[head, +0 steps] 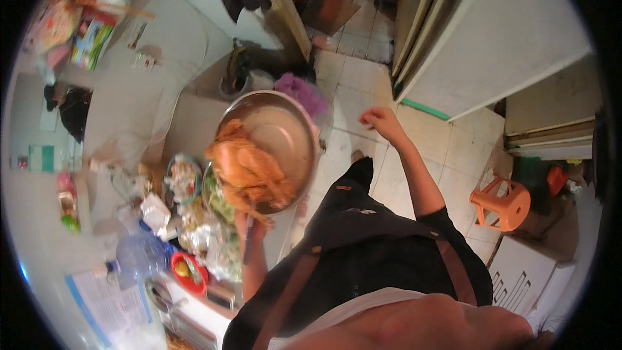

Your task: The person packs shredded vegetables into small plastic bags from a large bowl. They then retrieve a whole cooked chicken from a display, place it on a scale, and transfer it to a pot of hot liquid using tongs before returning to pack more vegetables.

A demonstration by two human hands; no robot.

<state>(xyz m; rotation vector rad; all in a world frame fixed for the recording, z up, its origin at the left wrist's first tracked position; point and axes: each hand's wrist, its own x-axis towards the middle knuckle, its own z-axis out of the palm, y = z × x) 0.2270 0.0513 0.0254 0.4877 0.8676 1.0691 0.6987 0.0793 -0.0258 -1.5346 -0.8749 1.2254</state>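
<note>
A whole plucked chicken, orange-brown and blurred, lies across the left part of a wide round metal basin and overlaps its left rim. My left hand is at the basin's near edge, closed around one of the bird's legs, with the foot sticking out past my fingers. A dark narrow strip runs along my left wrist; blur hides what it is. Away to the right of the basin, above the tiled floor, my right hand hangs with loosely bent fingers and nothing in it.
Left of the basin stand leafy greens, a filled round basket, clear plastic bags, a red bowl and a blue water jug. Purple cloth lies beyond the basin. An orange stool stands at right, near a white door.
</note>
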